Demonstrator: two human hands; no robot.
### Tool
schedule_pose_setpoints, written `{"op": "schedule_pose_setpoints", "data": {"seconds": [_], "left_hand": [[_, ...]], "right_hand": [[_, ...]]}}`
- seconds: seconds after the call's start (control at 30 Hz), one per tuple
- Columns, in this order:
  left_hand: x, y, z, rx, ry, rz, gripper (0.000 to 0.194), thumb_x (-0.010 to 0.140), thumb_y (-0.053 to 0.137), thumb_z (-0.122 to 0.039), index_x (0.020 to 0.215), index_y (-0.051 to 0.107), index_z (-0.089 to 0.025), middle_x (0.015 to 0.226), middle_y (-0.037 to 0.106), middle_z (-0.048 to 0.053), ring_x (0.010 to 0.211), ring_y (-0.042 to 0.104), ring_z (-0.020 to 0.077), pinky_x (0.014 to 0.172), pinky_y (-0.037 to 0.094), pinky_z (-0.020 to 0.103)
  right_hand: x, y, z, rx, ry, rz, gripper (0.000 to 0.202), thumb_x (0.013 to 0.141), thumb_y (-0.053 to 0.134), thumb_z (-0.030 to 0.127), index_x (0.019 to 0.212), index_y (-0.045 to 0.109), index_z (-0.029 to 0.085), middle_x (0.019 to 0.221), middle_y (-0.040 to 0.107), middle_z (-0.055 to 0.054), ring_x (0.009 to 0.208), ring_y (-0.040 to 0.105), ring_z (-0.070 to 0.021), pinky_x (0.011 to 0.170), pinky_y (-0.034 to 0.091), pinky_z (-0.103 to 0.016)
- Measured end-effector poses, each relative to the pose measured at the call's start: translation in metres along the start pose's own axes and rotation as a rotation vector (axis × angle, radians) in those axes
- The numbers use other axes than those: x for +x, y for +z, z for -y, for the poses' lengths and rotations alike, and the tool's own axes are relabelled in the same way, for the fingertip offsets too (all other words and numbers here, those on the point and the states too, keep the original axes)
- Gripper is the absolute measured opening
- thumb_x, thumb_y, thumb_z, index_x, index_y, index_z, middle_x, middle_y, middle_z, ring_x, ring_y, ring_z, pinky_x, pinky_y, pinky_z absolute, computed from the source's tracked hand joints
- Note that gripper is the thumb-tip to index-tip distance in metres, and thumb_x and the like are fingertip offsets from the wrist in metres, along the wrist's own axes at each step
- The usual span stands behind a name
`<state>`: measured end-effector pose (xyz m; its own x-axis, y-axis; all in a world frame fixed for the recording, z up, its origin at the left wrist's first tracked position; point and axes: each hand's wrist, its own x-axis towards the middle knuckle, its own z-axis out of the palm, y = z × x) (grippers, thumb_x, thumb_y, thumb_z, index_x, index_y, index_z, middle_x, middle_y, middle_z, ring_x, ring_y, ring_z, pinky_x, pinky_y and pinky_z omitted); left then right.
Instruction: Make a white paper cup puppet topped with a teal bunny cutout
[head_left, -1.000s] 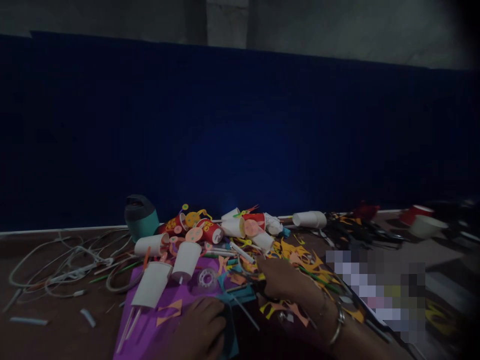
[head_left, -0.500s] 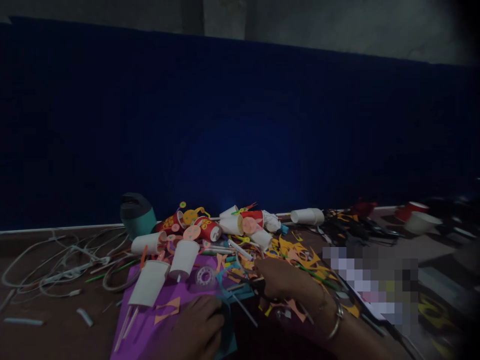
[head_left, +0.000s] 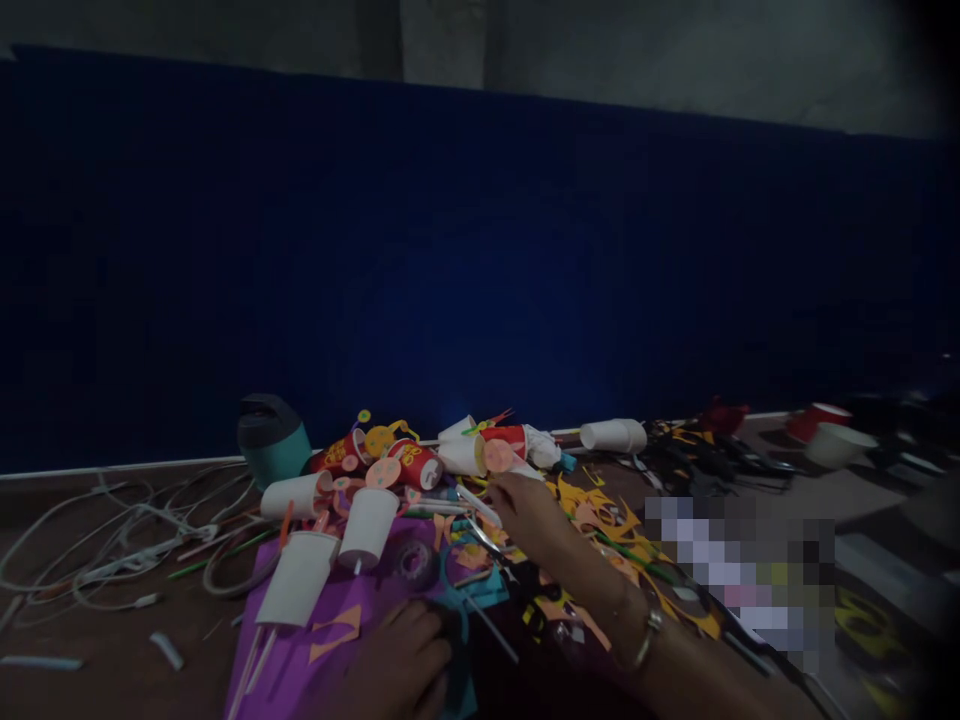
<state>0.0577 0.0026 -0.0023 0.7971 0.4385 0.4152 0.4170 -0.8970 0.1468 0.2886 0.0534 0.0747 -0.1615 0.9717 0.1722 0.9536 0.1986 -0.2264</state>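
Note:
My right hand (head_left: pixel 525 515), with a bracelet at the wrist, reaches into the pile of craft scraps, its fingers bent beside a white roll (head_left: pixel 478 505); whether they grip anything is hidden. Just below lie scissors (head_left: pixel 487 540). Low in the view, my left hand (head_left: pixel 409 655) rests with curled fingers at the purple sheet (head_left: pixel 285 670); what they may hold cannot be made out. A tape roll (head_left: pixel 415 563) lies above it. White paper cups (head_left: pixel 298 580) with straws lie on the purple sheet, near an orange paper scrap (head_left: pixel 335 632).
A teal bottle (head_left: pixel 276 450) stands at the back left beside tangled white cables (head_left: pixel 135 550). Red cups (head_left: pixel 416 464) and stacked white cups (head_left: pixel 613 435) lie along the blue wall (head_left: pixel 465 250). Yellow paper cutouts (head_left: pixel 600 505) spread right of centre.
My right hand has moved up and left, away from the scissors, toward the white roll. My left hand has stayed nearly in place.

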Motion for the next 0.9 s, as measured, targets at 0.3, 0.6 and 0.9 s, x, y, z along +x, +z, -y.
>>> {"op": "schedule_pose_setpoints", "data": {"seconds": [0.3, 0.6, 0.9], "left_hand": [[0.003, -0.012, -0.011, -0.004, -0.024, -0.042, 0.022, 0.078, 0.049, -0.012, 0.095, 0.058, -0.021, 0.093, 0.064, 0.004, 0.088, 0.057, 0.0179, 0.087, 0.045, 0.032], [0.006, -0.018, -0.013, -0.082, -0.106, 0.001, 0.017, 0.084, 0.044, -0.010, 0.087, 0.057, -0.020, 0.082, 0.060, 0.004, 0.081, 0.054, 0.0189, 0.074, 0.044, 0.033], [0.004, -0.020, -0.012, -0.098, -0.075, -0.008, 0.020, 0.086, 0.043, -0.014, 0.097, 0.059, -0.020, 0.084, 0.060, 0.005, 0.082, 0.052, 0.0176, 0.072, 0.041, 0.029]], "right_hand": [[0.042, 0.049, 0.032, -0.180, -0.033, -0.052, 0.026, 0.078, 0.050, 0.004, 0.101, 0.062, 0.008, 0.100, 0.063, -0.019, 0.094, 0.057, -0.0286, 0.077, 0.045, -0.037], [0.017, 0.043, 0.010, -0.179, -0.070, -0.086, 0.025, 0.084, 0.042, 0.005, 0.104, 0.057, 0.011, 0.107, 0.058, -0.018, 0.104, 0.051, -0.0269, 0.084, 0.044, -0.038], [0.003, 0.048, 0.009, -0.037, -0.097, -0.066, 0.031, 0.097, 0.028, 0.022, 0.119, 0.049, 0.014, 0.101, 0.066, -0.012, 0.091, 0.062, -0.0210, 0.079, 0.044, -0.030]]}}
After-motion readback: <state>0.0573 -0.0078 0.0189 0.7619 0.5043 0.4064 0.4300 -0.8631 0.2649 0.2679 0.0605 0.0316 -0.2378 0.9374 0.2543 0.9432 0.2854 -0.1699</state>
